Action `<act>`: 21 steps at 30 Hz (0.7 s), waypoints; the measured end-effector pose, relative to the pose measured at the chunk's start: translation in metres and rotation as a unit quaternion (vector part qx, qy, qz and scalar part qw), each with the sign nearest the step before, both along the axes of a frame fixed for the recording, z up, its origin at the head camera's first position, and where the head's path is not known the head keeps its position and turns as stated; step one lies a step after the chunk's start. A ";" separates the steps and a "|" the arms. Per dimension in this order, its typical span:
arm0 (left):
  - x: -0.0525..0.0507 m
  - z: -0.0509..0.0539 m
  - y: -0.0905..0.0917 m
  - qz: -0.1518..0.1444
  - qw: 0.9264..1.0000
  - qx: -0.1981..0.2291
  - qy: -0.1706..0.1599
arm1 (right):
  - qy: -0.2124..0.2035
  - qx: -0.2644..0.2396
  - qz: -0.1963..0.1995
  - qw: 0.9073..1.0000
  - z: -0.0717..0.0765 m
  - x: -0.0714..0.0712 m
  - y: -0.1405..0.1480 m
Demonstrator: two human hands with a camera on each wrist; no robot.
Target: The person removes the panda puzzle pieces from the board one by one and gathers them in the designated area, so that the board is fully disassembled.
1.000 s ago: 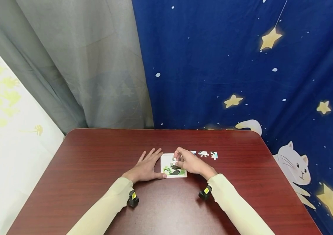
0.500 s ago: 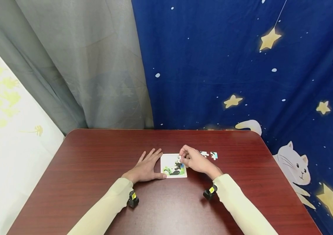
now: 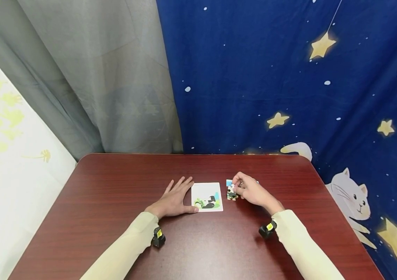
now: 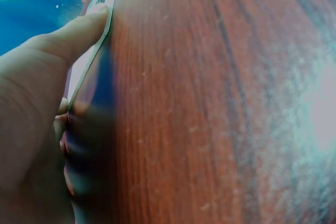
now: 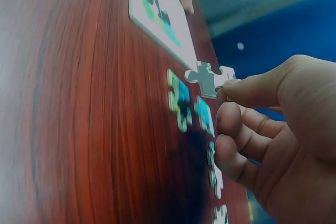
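A square white-framed puzzle board [image 3: 203, 190] lies flat on the table, with panda-picture pieces along its lower part and a bare white upper part. My left hand [image 3: 174, 200] rests spread at its left side, the thumb on its lower left corner. To the right of the board, my right hand [image 3: 252, 190] pinches a puzzle piece [image 5: 207, 80] between thumb and fingers, raised off the table. Under and beside this hand lie several loose pieces, among them a green-edged piece [image 5: 181, 100] and a blue one [image 3: 229, 182]. My right hand partly hides them in the head view.
The brown wooden table [image 3: 121, 175] extends around the board and pieces. Behind its far edge hang a grey curtain [image 3: 132, 77] and a blue star-patterned curtain [image 3: 236, 77]. A pale patterned sheet [image 3: 16, 136] hangs at the left.
My right hand has moved from over the board to the right, above the loose pieces, carrying the pinched puzzle piece off the board. My left hand has stayed in place.
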State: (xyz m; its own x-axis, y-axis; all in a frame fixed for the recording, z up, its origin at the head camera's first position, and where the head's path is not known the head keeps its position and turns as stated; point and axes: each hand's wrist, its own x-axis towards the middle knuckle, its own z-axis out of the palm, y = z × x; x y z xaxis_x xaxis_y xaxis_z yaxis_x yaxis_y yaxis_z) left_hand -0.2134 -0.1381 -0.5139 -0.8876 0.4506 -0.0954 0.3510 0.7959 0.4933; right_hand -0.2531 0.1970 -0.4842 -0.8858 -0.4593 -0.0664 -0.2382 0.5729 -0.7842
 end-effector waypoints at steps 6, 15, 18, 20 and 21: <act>0.000 -0.001 0.000 0.003 1.000 -0.001 -0.003 | -0.001 0.002 -0.012 1.000 -0.004 0.001 0.021; 0.002 0.000 0.000 0.003 1.000 -0.004 -0.007 | 0.024 0.053 -0.023 0.998 -0.011 0.003 0.039; 0.001 -0.001 0.000 0.002 1.000 -0.003 -0.004 | 0.054 0.089 -0.027 0.994 -0.011 0.004 0.039; 0.000 -0.002 0.000 0.002 1.000 0.004 -0.001 | 0.076 0.110 -0.031 0.991 -0.011 0.004 0.038; -0.001 -0.003 0.000 0.001 1.000 0.007 0.001 | 0.083 0.119 -0.035 0.989 -0.011 0.004 0.037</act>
State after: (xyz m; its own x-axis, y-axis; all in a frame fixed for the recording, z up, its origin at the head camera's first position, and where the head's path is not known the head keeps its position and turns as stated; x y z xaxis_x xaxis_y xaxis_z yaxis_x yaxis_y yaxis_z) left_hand -0.2141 -0.1382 -0.5165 -0.8890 0.4495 -0.0871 0.3503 0.7903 0.5027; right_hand -0.2495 0.2338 -0.4952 -0.9229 -0.3846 -0.0164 -0.3049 0.7563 -0.5788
